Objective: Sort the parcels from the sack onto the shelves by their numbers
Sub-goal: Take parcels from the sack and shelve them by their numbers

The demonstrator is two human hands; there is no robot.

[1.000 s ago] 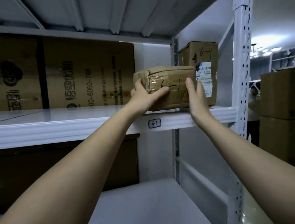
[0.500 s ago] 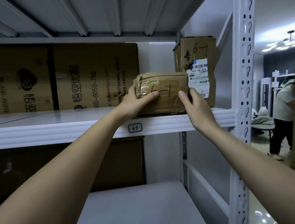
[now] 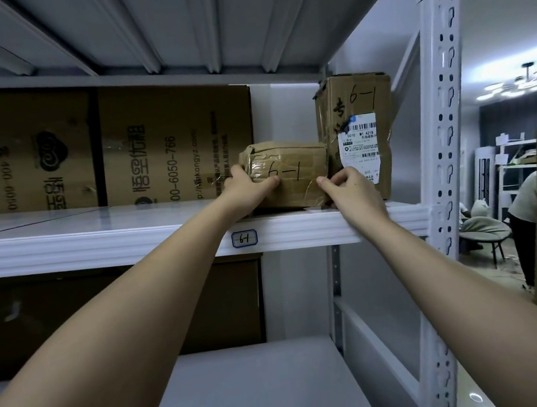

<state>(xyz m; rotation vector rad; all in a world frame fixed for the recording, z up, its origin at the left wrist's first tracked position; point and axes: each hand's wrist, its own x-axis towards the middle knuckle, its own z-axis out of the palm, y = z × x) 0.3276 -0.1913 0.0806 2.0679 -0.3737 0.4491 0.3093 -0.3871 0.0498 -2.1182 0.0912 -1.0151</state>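
Head view shows our two forearms reaching up from the bottom corners toward the shelf (image 3: 97, 243) that carries the small tag (image 3: 244, 238) written "6-1". A second ago we carried the small parcel (image 3: 290, 174) a little above the board and in front of the tall box (image 3: 358, 133). Now the small parcel sits lower, flat on the board, just beside the tall box and to its left, and it looks pushed further in. We think this means that this parcel is in its correct place, because the number on its front, "6-1", is the same as on the tag and on the tall box. What stays of the task is, in our judgement, to let go and return for the next parcel.

Our left hand (image 3: 247, 194) holds the left end of the small parcel, with the thumb across the front face and the other fingers hidden behind the corner. Our right hand (image 3: 351, 190) has slid down from the right side to the lower right corner; its fingers are curled there and touch the corner, and we cannot tell if they pinch it or only push it.

Further back on the same board stands a wide printed carton (image 3: 140, 147) against the wall. Far to the right, past the post (image 3: 444, 116), a person (image 3: 526, 217) stands in the room.
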